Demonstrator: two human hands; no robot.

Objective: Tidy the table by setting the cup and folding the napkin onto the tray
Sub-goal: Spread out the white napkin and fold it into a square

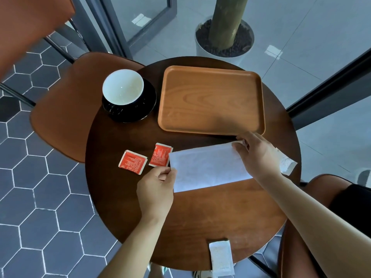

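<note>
White cup (123, 86) waits on its saucer at the counter's left, tray (210, 101) bare. My left hand (155, 190) and right hand (256, 152) pinch the napkin's (206, 167) ends with closed fingers; folding unfinished, nothing placed yet.

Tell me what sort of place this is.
Probably a café: a small round table with a cup on a dark saucer, a wooden serving tray, and red sachets.
</note>
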